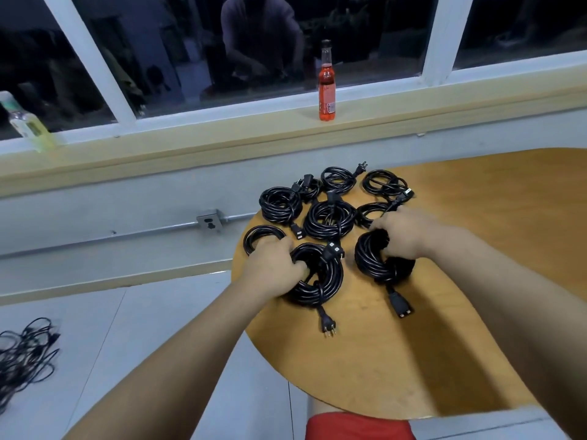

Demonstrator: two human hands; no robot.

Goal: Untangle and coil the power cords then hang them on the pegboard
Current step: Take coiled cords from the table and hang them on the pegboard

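Left hand (273, 263) has its fingers hooked through the middle of the front-left coil (320, 281), and right hand (401, 233) is clamped over the front-right coil (378, 265), both on the round table (476, 265). The other coils (328, 219) sit just behind. Looks like the pick-up-and-hang step to me. There's no pegboard in view, so next is lifting both without them springing loose. A tangled pile (25, 354) lies on the floor.

Bright indoor light, wide-angle bend, soft edges
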